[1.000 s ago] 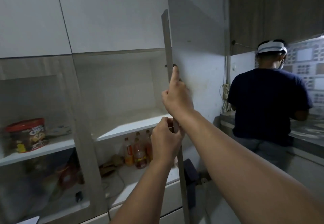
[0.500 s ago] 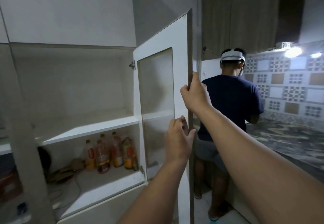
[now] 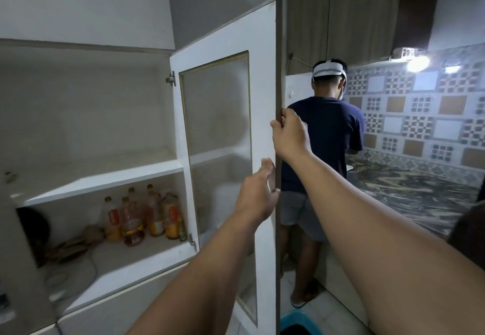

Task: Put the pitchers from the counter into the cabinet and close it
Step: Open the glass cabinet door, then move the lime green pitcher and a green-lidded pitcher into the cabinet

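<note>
The white cabinet door [image 3: 262,77] with a frosted glass pane stands wide open, its edge facing me. My right hand [image 3: 290,135] grips that edge at mid height. My left hand [image 3: 258,198] rests flat on the door's inner face just below, fingers apart, holding nothing. The cabinet [image 3: 86,114] shows a bare upper shelf [image 3: 105,177]. No pitcher is in view.
Several bottles [image 3: 141,216] and a cable lie on the lower shelf. A person in a dark shirt [image 3: 325,145] stands right behind the door at the marbled counter [image 3: 409,190]. A blue bucket [image 3: 299,321] sits on the floor.
The door has swung further open to the right and my view has turned right with it. My left hand has let go of the edge and opened flat against the door.
</note>
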